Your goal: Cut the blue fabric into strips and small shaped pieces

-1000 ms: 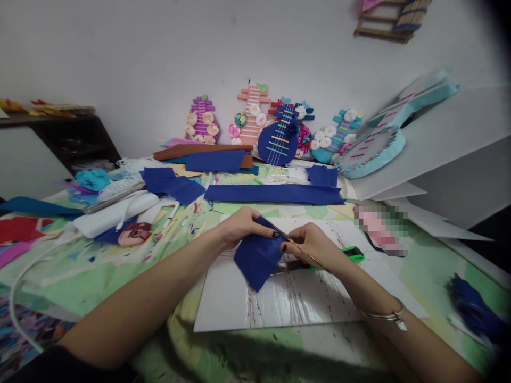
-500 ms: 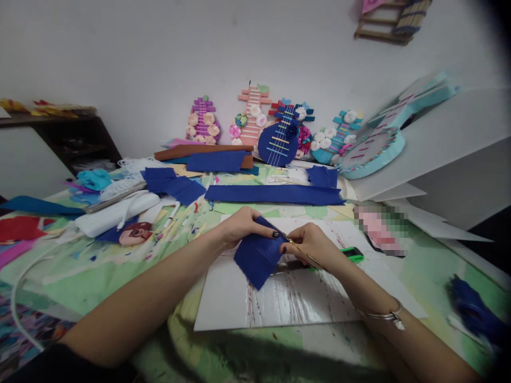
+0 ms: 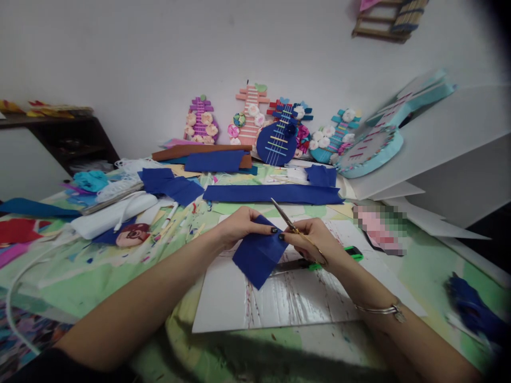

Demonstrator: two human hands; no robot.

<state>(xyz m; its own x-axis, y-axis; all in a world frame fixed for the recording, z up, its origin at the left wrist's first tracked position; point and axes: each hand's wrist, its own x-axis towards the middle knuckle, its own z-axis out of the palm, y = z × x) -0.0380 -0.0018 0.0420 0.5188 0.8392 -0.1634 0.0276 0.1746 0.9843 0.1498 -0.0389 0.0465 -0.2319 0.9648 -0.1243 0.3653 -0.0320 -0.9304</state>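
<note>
Dark-blue and thin, a four-cornered sheet (image 3: 257, 258) hangs over the glossy, streaked white board (image 3: 223, 311), pinched between the thumb and fingers of the left hand (image 3: 243, 227), its right edge touching the right hand's (image 3: 313, 239) thumb. Half a second ago the slim gold-toned metal scissors (image 3: 286, 218) lay along that edge — now their narrow blades slant up clear of it, the right hand gripping the handles above a green-and-black cutter (image 3: 353, 254).

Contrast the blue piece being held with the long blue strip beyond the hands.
The piece is in hand; the strip lies untouched. The piece is short and squarish, the strip long and narrow. The piece is aslant, the strip runs nearly straight across the view. Both are deep blue.
</note>
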